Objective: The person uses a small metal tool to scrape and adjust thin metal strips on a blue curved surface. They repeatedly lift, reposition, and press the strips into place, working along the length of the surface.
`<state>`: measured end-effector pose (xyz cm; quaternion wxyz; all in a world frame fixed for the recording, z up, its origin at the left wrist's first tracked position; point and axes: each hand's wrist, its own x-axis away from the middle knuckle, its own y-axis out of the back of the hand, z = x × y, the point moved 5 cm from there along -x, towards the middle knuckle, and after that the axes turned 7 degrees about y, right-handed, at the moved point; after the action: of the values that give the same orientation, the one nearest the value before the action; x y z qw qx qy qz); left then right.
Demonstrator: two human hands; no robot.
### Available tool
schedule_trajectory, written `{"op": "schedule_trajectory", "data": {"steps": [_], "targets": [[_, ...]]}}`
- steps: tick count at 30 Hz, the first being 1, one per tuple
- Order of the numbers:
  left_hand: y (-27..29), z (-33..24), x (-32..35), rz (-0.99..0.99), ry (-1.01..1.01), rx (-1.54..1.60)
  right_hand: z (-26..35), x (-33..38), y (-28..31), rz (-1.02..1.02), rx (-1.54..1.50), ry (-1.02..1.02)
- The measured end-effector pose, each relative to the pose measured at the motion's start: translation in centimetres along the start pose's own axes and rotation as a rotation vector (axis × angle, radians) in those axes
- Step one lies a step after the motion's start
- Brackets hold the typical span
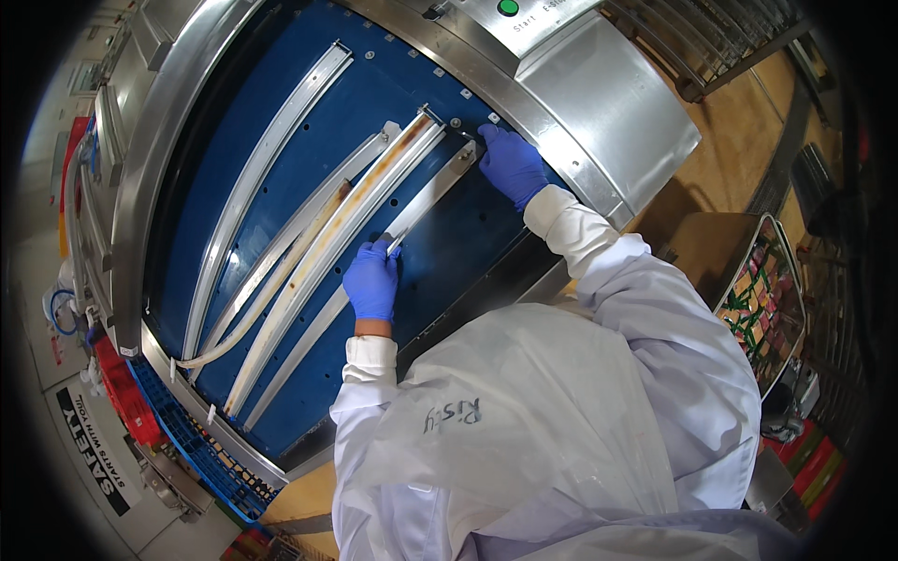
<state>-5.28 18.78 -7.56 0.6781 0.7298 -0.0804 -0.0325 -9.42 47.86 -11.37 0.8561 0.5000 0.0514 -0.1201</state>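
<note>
Several long metal rails lie across a blue panel (432, 262) inside a steel frame. My left hand (371, 280), in a blue glove, is closed at the middle of the nearest flat metal bar (421, 208), fingertips on its edge. A small dark spot shows by those fingers; I cannot tell what it is. My right hand (513, 166), also gloved, is by the bar's far end, beside a bolt there. Its fingers are pinched together near a small shiny piece that I cannot make out. Next to this bar runs a wider rail (341, 248) with rust-brown stains.
Another white rail (262, 178) lies farther left on the panel. A steel housing (608, 112) with a green button (507, 7) stands at upper right. At right is a bin (762, 299) of colourful small packets; a blue crate (178, 425) sits at lower left.
</note>
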Motion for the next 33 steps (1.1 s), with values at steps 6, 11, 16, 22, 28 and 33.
{"op": "schedule_trajectory", "data": {"steps": [6,11,16,22,28,33], "targets": [[-0.2,-0.2,0.2,-0.015,-0.039,-0.002,0.2,-0.3,0.6,0.075,-0.021,0.012],[-0.2,-0.3,0.3,-0.005,-0.034,-0.007,-0.1,-0.3,1.3,0.025,-0.127,0.086],[0.1,-0.4,0.2,-0.028,-0.059,0.032,-0.2,-0.4,0.8,-0.055,-0.171,0.13],[0.5,-0.6,0.0,0.118,-0.018,-0.034,-0.4,-0.4,0.2,-0.025,-0.223,0.14],[-0.2,-0.5,-0.5,-0.002,-0.046,0.014,-0.7,-0.4,-0.1,-0.05,-0.196,0.165],[-0.4,0.1,-1.0,0.045,0.01,0.029,-1.2,-0.6,0.0,0.046,-0.267,0.277]]}}
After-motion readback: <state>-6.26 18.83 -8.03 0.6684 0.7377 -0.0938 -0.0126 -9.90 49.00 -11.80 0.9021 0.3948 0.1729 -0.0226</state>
